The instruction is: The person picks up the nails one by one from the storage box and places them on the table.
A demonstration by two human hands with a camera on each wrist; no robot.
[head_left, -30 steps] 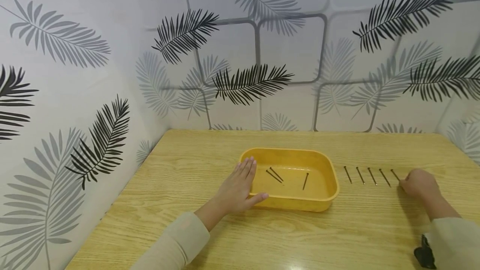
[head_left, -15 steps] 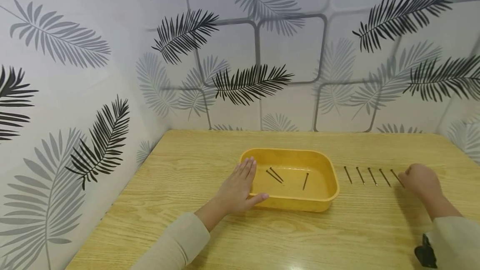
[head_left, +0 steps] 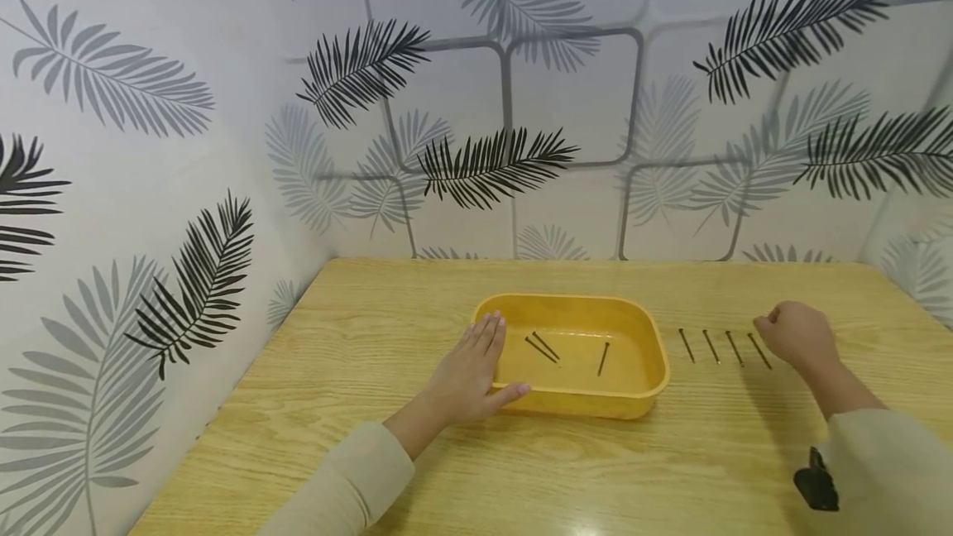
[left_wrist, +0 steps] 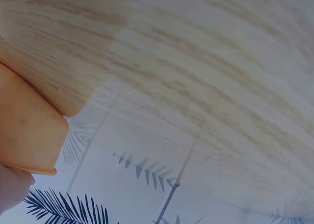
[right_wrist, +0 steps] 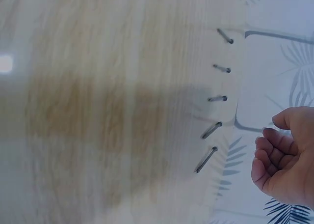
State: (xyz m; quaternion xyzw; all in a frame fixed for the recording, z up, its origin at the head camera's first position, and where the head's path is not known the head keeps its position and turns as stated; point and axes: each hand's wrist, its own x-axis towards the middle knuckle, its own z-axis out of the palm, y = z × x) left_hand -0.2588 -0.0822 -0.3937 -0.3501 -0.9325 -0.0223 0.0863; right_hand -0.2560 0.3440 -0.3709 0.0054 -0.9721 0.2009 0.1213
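Note:
A yellow plastic tray [head_left: 573, 404] stands on the table with three dark nails inside, one of them a nail [head_left: 604, 359] at the right. My left hand [head_left: 465, 379] rests at the tray's left end with straight fingers, its thumb along the front rim. Right of the tray lies a row of several nails [head_left: 735, 348], spaced apart and slanting alike. My right hand [head_left: 800, 337] hovers by the row's right end, hiding the last nail in the head view. In the right wrist view that nail [right_wrist: 206, 159] lies on the table, and the loosely curled fingers [right_wrist: 265, 157] hold nothing.
The wood-grain table [head_left: 476, 478] reaches back to a wall [head_left: 566, 106] with a leaf pattern. A second patterned wall [head_left: 112, 213] rises on the left. A black object [head_left: 816, 482] sits by the right sleeve.
My right hand has let go of the rightmost nail and moved left and up, away from the table. My left hand and the tray stay put; the view has shifted slightly.

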